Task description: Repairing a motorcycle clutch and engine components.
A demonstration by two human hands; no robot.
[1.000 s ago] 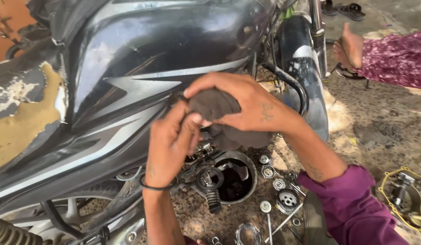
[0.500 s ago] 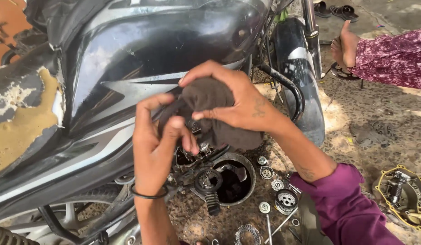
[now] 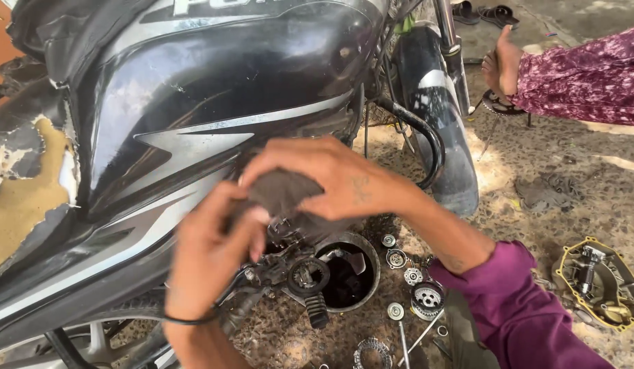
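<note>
Both hands had dropped lower — left hand (image 3: 211, 256) and right hand (image 3: 331, 179) gripped a rag (image 3: 279, 193), wiping above the opened engine (image 3: 324, 270); steady pressure came next.

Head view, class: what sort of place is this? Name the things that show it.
Probably an open-air motorcycle repair spot: a motorcycle with its engine opened, loose gears and an engine cover lying on gravel ground.

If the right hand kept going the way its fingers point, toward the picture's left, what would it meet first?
The right hand already grips the dark rag; just beyond it are the left hand's fingers on the same rag, then probably the motorcycle's black fuel tank, though depth is unclear.
</note>
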